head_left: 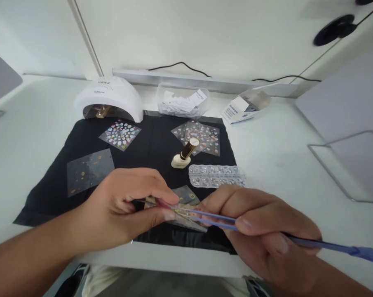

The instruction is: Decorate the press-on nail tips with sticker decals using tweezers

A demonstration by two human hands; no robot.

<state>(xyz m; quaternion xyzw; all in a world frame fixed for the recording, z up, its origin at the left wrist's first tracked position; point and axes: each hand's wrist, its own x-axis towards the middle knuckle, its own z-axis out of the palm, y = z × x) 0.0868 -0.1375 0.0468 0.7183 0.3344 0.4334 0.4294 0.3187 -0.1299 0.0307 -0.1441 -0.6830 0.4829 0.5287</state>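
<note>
My left hand [127, 206] is closed in a pinch on a small clear sticker sheet [186, 198] with gold marks, held just above the front of the black mat [155, 144]. My right hand [260, 227] grips blue tweezers [223, 222], whose tips meet the sheet right beside my left thumb and forefinger. The tweezers' long handle runs off to the lower right. Just beyond the hands lie a clear tray of nail tips [217, 175] and a gold-capped polish bottle [186, 154] lying on its side.
A white nail lamp [110, 99] stands at the mat's back left. Sticker sheets [120, 134] [201, 136] [89, 171] lie on the mat. Behind it are a clear box of paper pieces [181, 103] and a small carton [245, 107]. A wire stand [343, 165] sits right.
</note>
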